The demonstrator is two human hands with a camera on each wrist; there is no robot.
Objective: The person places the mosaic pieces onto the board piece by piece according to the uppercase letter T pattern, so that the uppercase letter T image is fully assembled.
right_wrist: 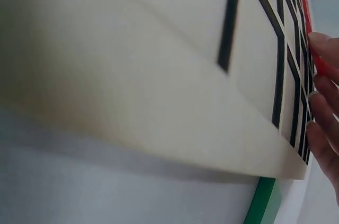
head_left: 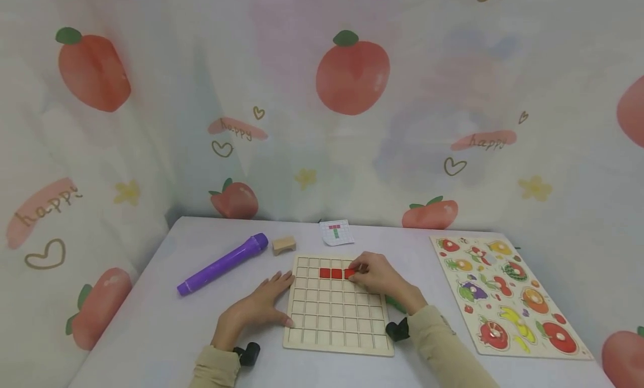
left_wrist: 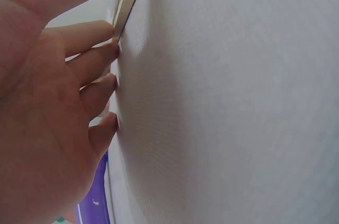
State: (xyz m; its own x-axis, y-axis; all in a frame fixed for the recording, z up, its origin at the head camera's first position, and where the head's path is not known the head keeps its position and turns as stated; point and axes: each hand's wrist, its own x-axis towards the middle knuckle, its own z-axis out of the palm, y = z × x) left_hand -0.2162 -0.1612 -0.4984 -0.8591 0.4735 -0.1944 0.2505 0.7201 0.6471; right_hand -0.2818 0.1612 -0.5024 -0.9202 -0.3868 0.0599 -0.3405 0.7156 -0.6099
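A wooden grid board [head_left: 338, 325] lies flat on the table in the head view. Two red square tiles [head_left: 331, 273] sit side by side in its second row from the far edge. My right hand [head_left: 379, 275] pinches a third red square tile [head_left: 349, 273] between thumb and fingers, at the cell just right of them; whether it is fully seated I cannot tell. My left hand [head_left: 260, 303] rests with spread fingers against the board's left edge. In the left wrist view the fingertips [left_wrist: 112, 52] touch the table and the board's side.
A purple toy microphone [head_left: 223, 264] and a small wooden block [head_left: 284, 245] lie to the left. Behind the board is a paper card [head_left: 337, 233] with a red and green T on a grid. A fruit puzzle board [head_left: 508, 298] lies right. Something green [right_wrist: 262, 203] lies beside the grid board.
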